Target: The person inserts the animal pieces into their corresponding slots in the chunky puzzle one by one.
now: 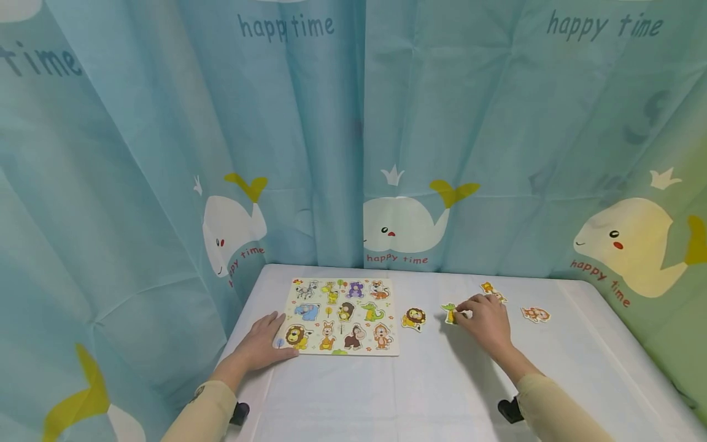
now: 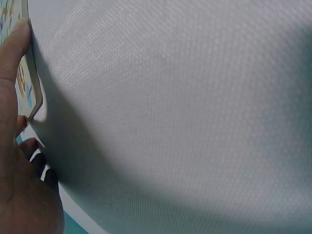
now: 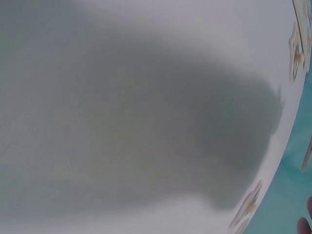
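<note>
A wooden animal puzzle board (image 1: 340,350) lies flat on the table, printed with several cartoon animals. My left hand (image 1: 266,341) rests at its near left corner, fingers along the left side and thumb at the front edge. In the left wrist view the thumb (image 2: 15,46) lies straight on the board's edge. To the right, my right hand (image 1: 488,322) pinches a green crocodile puzzle piece (image 1: 448,312) between thumb and fingers, partly covering it. A lion puzzle piece (image 1: 413,318) lies between board and right hand. In the right wrist view only fingertips (image 3: 304,226) show at the edge.
Beyond the right hand lie an orange-yellow puzzle piece (image 1: 486,287) and another piece (image 1: 499,296), partly hidden by the hand. A monkey puzzle piece (image 1: 535,315) sits farther right. A white cloth covers the table (image 1: 353,399); a blue whale-print curtain (image 1: 331,123) hangs behind it.
</note>
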### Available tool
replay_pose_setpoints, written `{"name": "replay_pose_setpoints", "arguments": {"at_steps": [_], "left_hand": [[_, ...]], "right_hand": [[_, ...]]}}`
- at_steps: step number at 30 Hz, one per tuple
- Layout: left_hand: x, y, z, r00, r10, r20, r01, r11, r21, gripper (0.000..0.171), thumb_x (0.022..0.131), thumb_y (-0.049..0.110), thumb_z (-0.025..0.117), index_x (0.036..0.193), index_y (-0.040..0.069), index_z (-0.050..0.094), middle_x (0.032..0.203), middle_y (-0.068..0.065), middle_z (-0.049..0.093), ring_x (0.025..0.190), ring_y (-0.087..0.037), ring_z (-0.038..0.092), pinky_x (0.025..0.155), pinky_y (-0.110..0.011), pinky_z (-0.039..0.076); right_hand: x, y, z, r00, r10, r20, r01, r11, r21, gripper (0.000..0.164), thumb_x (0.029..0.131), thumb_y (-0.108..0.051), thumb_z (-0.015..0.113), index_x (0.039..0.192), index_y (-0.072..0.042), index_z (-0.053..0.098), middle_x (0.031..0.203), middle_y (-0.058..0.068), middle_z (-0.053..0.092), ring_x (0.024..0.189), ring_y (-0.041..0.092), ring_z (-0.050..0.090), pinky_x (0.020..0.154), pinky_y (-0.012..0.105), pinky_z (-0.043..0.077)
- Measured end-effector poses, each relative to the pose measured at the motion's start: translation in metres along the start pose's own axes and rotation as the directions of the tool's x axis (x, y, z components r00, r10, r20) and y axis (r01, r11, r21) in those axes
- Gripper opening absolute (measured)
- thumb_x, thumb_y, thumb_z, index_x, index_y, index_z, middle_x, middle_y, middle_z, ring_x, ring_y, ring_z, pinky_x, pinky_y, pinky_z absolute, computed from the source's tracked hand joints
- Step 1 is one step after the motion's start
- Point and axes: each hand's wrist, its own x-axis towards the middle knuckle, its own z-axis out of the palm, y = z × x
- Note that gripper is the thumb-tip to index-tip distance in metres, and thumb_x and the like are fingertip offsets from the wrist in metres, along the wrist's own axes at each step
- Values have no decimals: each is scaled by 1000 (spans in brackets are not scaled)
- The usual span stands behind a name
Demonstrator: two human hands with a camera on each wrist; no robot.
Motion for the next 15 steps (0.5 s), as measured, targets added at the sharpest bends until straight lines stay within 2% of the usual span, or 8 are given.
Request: {"name": "replay_pose_setpoints", "arguments": {"at_steps": [7, 15], "left_hand": [[-2, 1, -1, 1000, 6, -7, -6, 1000, -3, 109, 80, 58, 81, 158, -1, 33, 163, -27, 25, 149, -49, 22, 117, -66, 28], [-3, 2, -1, 1000, 9, -11, -9, 1000, -7, 107, 80, 56, 81, 157, -2, 34, 163, -27, 26, 149, -49, 23, 117, -65, 28]], "right_hand": [[13, -26, 13, 999, -25, 37, 25, 1000, 11, 8, 84, -22, 81, 84, -14, 80, 93, 6, 68, 102, 36, 55, 79, 55, 44], [23, -51, 28, 997, -69, 40, 69, 998, -2, 8, 83, -23, 82, 82, -16, 80, 92, 4, 68, 100, 33, 57, 82, 55, 47]]}}
